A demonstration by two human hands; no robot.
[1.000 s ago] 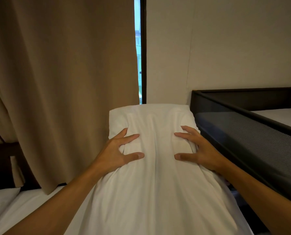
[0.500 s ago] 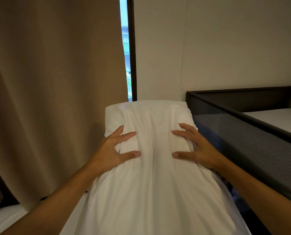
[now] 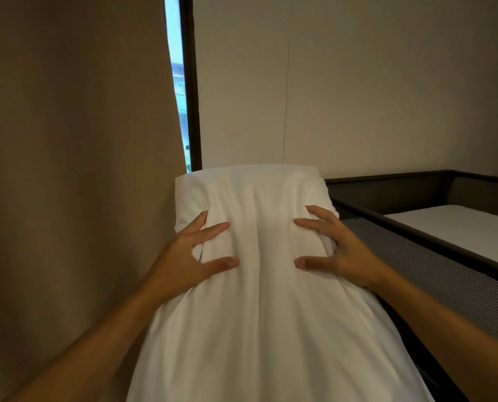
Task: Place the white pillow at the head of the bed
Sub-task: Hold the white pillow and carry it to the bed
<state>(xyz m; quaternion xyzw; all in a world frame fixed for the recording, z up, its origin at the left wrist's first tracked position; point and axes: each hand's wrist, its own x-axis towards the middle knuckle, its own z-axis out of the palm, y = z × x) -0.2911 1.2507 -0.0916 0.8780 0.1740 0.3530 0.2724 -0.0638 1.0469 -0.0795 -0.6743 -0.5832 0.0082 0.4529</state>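
I have the pillow [image 3: 266, 300] held up in front of me, long side running away from the camera. My left hand [image 3: 184, 258] and right hand [image 3: 343, 253] grip its two sides, fingers spread and dug into the fabric. A curtain [image 3: 73, 169] hangs at left, a dark-framed cot [image 3: 433, 242] sits at right. What lies under the pillow I cannot tell.

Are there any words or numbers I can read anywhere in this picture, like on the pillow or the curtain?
None: no words, numbers or labels can be read. The white pillow, the curtain, the wall and the dark cot are all plain. The strip of window shows only blurred outdoor shapes.
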